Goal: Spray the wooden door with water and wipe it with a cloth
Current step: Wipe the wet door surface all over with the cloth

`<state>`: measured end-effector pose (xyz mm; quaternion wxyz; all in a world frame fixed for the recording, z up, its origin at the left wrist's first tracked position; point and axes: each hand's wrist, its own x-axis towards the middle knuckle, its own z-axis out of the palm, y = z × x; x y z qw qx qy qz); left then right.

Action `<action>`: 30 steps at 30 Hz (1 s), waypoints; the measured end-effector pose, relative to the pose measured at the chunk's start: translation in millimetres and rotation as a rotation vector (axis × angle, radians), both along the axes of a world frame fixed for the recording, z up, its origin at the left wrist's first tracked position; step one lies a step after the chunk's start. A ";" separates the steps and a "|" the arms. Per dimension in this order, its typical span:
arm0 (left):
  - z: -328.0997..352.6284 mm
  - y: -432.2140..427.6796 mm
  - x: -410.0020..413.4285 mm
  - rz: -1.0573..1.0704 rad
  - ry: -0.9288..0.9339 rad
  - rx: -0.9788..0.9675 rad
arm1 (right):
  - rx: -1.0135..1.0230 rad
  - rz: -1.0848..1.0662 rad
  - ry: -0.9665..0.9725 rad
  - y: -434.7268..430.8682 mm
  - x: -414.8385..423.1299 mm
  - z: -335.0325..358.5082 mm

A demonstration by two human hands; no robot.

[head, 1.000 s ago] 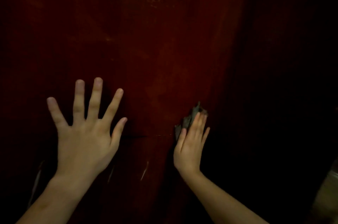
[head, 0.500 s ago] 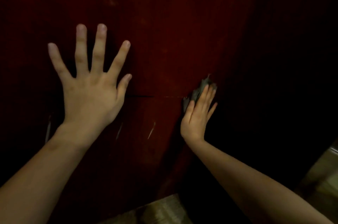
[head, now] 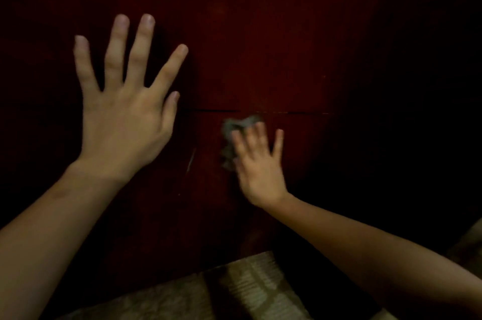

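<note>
A dark reddish-brown wooden door (head: 273, 40), dimly lit and crossed by a thin horizontal seam (head: 216, 111), is seen upright across the scene, and a small crumpled grey cloth (head: 236, 128) is pressed against it just below that seam, under the right hand (head: 258, 165).

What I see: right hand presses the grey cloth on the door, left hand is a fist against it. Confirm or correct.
One error: the head view shows the left hand flat on the door, fingers spread, not a fist. The right hand does press the grey cloth on the door.
</note>
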<state>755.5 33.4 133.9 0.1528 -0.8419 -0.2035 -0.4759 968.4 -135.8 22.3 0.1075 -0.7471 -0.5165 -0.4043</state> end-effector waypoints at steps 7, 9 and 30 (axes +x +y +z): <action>-18.6 39.6 -13.6 -0.032 0.060 -0.010 | -0.288 0.225 -0.359 91.2 -106.7 -26.3; -18.5 38.9 -19.7 -0.029 0.065 0.008 | -0.283 0.208 -0.390 85.3 -100.7 -20.0; -41.0 64.2 -88.4 0.089 0.051 0.004 | -0.247 0.185 -0.435 30.8 -35.7 -14.5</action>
